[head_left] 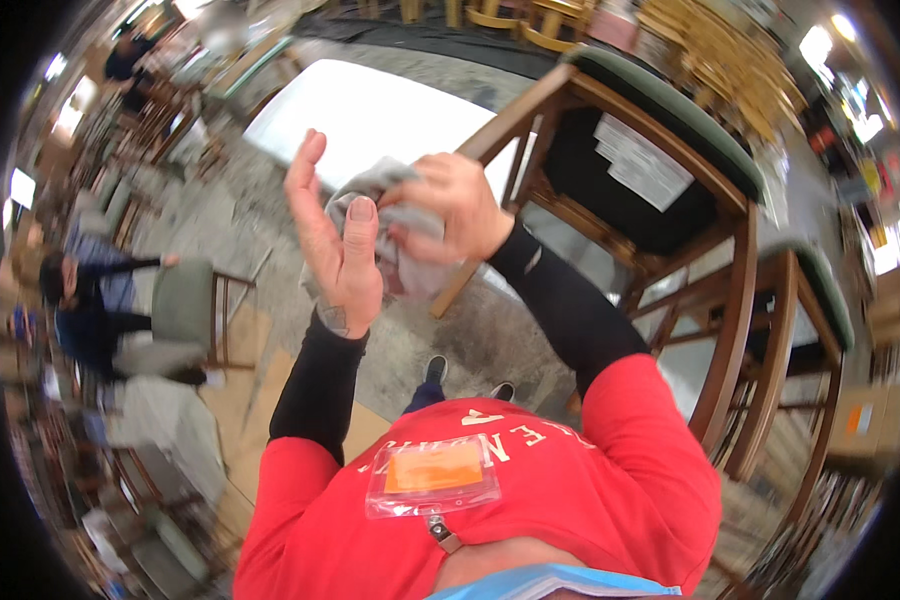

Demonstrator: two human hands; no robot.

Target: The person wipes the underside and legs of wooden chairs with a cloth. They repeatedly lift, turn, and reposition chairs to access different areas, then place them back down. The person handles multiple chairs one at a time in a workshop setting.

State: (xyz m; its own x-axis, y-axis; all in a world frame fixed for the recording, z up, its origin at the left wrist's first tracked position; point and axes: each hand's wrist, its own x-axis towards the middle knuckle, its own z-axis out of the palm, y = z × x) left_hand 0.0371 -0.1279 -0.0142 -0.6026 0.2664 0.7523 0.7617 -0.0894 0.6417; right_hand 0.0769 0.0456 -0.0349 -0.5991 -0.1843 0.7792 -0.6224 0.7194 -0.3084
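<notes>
A crumpled grey cloth [373, 181] is bunched between my two hands. My right hand [460, 205] grips it with curled fingers, slightly smeared by motion. On the cloth's left side my left hand [342, 245] is held up, fingers stretched and thumb apart; whether its palm touches the cloth I cannot tell. Just to the right, a wooden chair [745, 300] is tipped over, showing the black underside [625, 215] of its seat with pale paper labels [642, 160]. Its green padding [675, 110] faces away. Behind my hands lies a white-topped surface [370, 105].
A second wooden chair [785, 370] stands close on the right, near a cardboard box [870, 420]. At left, a person [95, 310] reaches toward a green padded chair [182, 302]. Stacked wooden frames [715, 50] fill the far right. Cardboard sheets [245, 350] cover part of the floor.
</notes>
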